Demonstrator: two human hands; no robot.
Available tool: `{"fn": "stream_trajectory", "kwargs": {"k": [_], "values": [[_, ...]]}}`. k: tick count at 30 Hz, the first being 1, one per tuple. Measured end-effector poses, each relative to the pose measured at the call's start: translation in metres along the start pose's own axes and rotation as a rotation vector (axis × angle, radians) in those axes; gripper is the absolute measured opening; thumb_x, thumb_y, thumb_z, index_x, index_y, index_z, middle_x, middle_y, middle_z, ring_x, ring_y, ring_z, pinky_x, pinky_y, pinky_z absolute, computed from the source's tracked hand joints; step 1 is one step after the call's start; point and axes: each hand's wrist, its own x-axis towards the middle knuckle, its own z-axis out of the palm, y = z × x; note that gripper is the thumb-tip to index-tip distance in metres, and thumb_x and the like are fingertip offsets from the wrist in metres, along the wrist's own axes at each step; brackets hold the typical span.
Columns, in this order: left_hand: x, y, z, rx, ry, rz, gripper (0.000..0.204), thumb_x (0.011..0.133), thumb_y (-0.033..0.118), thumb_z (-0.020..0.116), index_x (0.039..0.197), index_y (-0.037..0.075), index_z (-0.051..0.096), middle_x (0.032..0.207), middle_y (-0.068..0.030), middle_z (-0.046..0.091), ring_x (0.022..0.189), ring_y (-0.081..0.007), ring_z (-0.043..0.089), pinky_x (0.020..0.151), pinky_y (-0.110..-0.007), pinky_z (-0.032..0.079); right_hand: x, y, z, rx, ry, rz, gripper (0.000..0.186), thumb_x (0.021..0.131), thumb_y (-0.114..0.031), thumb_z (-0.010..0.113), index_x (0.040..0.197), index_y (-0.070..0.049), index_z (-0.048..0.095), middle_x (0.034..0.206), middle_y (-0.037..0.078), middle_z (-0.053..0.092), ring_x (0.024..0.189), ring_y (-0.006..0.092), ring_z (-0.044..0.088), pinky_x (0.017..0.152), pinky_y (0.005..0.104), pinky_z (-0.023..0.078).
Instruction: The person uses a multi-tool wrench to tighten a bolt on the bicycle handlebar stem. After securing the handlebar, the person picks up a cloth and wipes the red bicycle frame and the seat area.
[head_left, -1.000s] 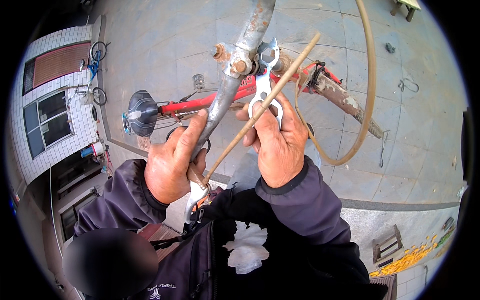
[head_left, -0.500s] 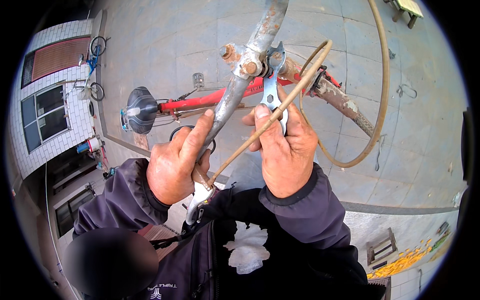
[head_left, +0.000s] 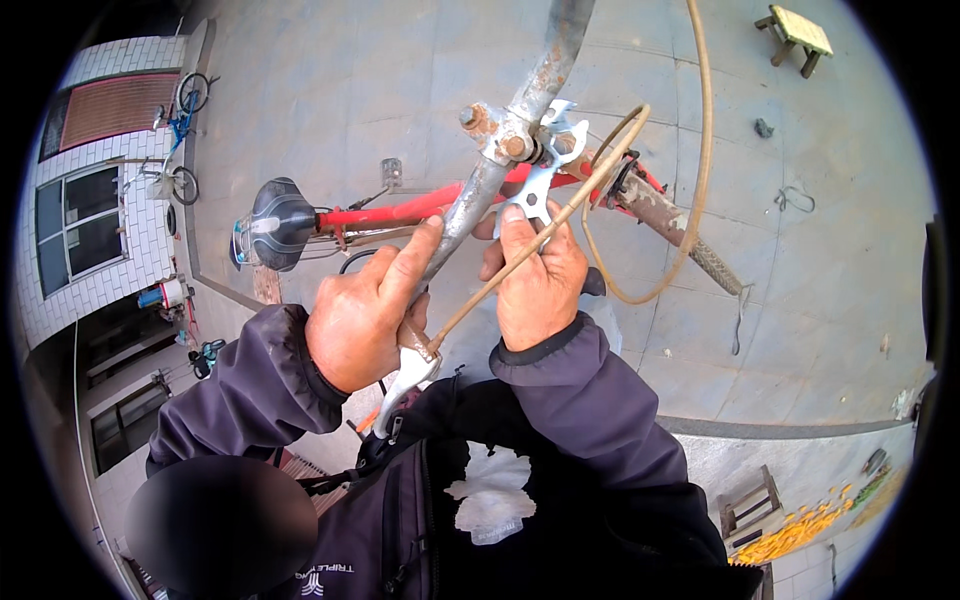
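My left hand [head_left: 355,320] is closed round the lower part of a rusty silver handlebar [head_left: 480,185], index finger along the tube, just above a brake lever [head_left: 410,375]. My right hand [head_left: 535,290] grips a flat silver multi-hole wrench [head_left: 535,180], whose upper end lies beside the bolted stem clamp [head_left: 510,135]; whether it engages a nut I cannot tell. A tan cable [head_left: 708,150] loops at the right and runs down across my right hand to the lever. Behind them is the red bicycle frame [head_left: 400,210] with its saddle [head_left: 285,225].
A paved yard [head_left: 800,300] surrounds the bicycle. A blue bicycle [head_left: 183,125] stands by a tiled wall at the left. A small wooden stool [head_left: 800,30] is at the top right, a wooden frame [head_left: 750,495] and yellow cobs [head_left: 795,525] at the lower right.
The wrench now sits at a different angle, its upper end turned further right. My right hand has shifted left and up. My left hand keeps its grip, slightly further right.
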Motion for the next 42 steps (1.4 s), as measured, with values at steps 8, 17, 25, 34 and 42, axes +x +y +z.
{"fn": "stream_trajectory", "kwargs": {"k": [8,17,25,34,42], "values": [[-0.002,-0.005,-0.002,-0.068,-0.021,0.042,0.080,0.068,0.003,0.068,0.139,0.001,0.031,0.103,-0.0222,0.058,0.073,-0.0382,0.062,0.063,-0.044,0.051,-0.011,-0.012,0.000,-0.110,-0.009,0.030,0.016,0.095,-0.019,0.052,0.095,-0.003,0.052,0.071,0.006,0.061,0.052,0.0073,0.049,0.044,0.0224,0.038],[-0.018,-0.005,-0.029,-0.274,-0.159,0.018,0.082,0.070,0.012,0.073,0.139,0.001,0.029,0.129,-0.0242,0.048,0.107,-0.0399,0.056,0.088,-0.042,0.048,-0.004,-0.022,-0.005,-0.140,-0.060,-0.028,0.019,0.093,-0.019,0.055,0.093,0.000,0.056,0.069,0.006,0.062,0.049,0.0085,0.050,0.046,0.0232,0.040],[-0.119,-0.075,-0.046,-0.604,-0.383,-0.295,0.065,0.084,0.032,0.066,0.135,0.001,0.041,0.117,-0.0186,0.057,0.111,-0.0278,0.055,0.098,-0.040,0.042,0.001,-0.019,-0.011,-0.224,-0.053,-0.042,0.014,0.093,-0.018,0.053,0.094,-0.005,0.056,0.070,0.007,0.064,0.046,0.0076,0.050,0.037,0.0213,0.033],[-0.226,-0.073,-0.004,-0.746,0.138,-0.382,0.046,0.081,0.000,0.054,0.126,0.005,0.052,0.116,-0.0118,0.055,0.109,-0.0222,0.055,0.091,-0.033,0.046,0.002,-0.015,-0.002,-0.293,-0.068,-0.034,0.021,0.093,-0.016,0.054,0.104,0.002,0.053,0.071,0.011,0.061,0.046,0.0126,0.049,0.036,0.0237,0.033],[-0.199,-0.065,-0.007,-0.431,0.434,-0.090,0.032,0.085,0.011,0.053,0.115,0.003,0.058,0.119,-0.0172,0.057,0.113,-0.0322,0.054,0.097,-0.041,0.042,0.004,-0.012,0.004,-0.284,-0.052,-0.077,0.018,0.091,-0.015,0.057,0.098,0.000,0.050,0.069,0.013,0.062,0.042,0.0123,0.048,0.033,0.0237,0.030]]}}
